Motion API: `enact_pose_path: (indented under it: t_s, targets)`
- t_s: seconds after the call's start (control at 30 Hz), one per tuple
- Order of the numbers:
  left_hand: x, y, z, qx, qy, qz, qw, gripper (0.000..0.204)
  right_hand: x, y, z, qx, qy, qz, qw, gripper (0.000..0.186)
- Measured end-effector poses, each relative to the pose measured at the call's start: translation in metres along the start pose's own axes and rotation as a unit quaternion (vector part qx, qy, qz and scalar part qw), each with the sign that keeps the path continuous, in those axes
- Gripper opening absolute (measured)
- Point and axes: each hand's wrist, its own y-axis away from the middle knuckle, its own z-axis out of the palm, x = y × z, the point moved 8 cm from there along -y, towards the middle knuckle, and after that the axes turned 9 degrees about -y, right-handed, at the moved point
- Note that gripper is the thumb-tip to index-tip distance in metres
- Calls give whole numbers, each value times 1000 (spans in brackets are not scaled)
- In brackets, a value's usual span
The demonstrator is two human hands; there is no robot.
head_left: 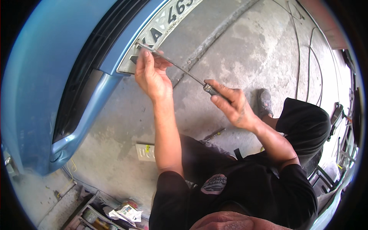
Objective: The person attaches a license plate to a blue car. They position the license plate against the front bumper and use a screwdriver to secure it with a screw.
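A long screwdriver runs diagonally up to the left corner of a white licence plate on a blue car's front bumper. My right hand is closed round its dark handle. My left hand is at the plate, fingers curled at the shaft near the tip, thumb against it; what exactly lies under those fingertips is hidden. The black grille strip sits left of the plate.
Concrete floor surrounds me, with cables at the right and a second white plate lying beside my left forearm. A box of supplies is at the lower left. Dark equipment stands along the right edge.
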Motion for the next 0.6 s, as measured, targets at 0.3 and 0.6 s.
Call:
enact_pose_path:
  t_s: [0.3, 0.6]
  targets:
    - [-68, -10, -68, 119, 70, -99, 985, 38, -26, -1, -9, 2, 109, -7, 994, 48]
    - [-59, -16, -75, 83, 86, -58, 991, 51, -19, -6, -6, -15, 69, 3, 998, 45]
